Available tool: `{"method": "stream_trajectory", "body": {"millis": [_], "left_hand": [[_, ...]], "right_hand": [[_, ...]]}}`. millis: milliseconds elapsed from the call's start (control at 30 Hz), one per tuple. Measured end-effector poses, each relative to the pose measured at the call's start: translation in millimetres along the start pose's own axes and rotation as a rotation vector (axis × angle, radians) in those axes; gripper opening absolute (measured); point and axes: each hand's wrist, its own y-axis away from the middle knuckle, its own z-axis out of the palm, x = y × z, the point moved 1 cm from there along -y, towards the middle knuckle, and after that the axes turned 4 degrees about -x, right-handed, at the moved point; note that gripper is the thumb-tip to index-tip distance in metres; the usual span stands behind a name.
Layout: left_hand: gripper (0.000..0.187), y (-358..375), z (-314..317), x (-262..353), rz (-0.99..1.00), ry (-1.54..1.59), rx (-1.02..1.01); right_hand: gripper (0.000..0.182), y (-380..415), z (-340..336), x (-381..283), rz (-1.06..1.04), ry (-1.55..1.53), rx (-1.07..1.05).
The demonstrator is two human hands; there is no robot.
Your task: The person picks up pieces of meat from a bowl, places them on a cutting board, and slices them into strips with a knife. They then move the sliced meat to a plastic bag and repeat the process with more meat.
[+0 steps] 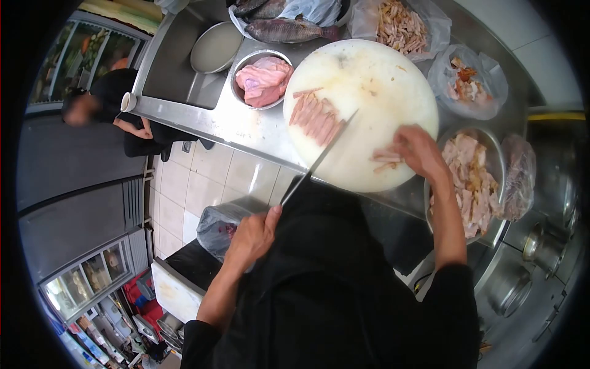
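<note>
My left hand is wrapped round the handle of a long knife, whose blade points up over the round white cutting board. Beside the blade, on the board's left part, lies a row of cut meat strips. At the lower right of the board my right hand has its fingers bent together on a few more meat strips. A steel bowl of sliced meat stands just right of my right forearm.
Left of the board are a bowl of raw meat, a sink and whole fish. Bags of meat strips and scraps lie behind and right. Another person is at far left.
</note>
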Motion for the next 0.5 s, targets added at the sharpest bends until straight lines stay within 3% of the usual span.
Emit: {"method": "stream_trajectory", "body": {"millis": [100, 167, 233, 300, 400, 500], "left_hand": [[0.072, 0.4, -5.1, 3.3, 0.012, 0.052, -0.004], [0.072, -2.0, 0.3, -2.2, 0.025, 0.089, 0.019], [0.073, -3.2, 1.1, -2.7, 0.041, 0.108, 0.033], [0.073, -2.3, -1.0, 0.0, 0.052, 0.118, 0.044], [0.073, 1.1, -3.5, 0.0, 0.023, 0.109, 0.044], [0.073, 5.8, -0.4, -3.6, 0.015, 0.111, 0.051]], "right_hand": [[0.015, -9.4, 0.2, -1.0, -0.054, -0.298, 0.1], [0.015, -21.9, 10.7, -10.2, -0.177, -0.443, 0.024], [0.016, -30.3, 26.7, -28.7, -0.324, -0.377, -0.027], [0.019, -39.2, 46.4, -48.0, -0.493, -0.093, -0.063], [0.022, -38.1, 69.2, -57.2, -0.53, -0.124, 0.256], [0.019, -23.5, 74.5, -53.9, -0.386, -0.156, 0.348]]}}
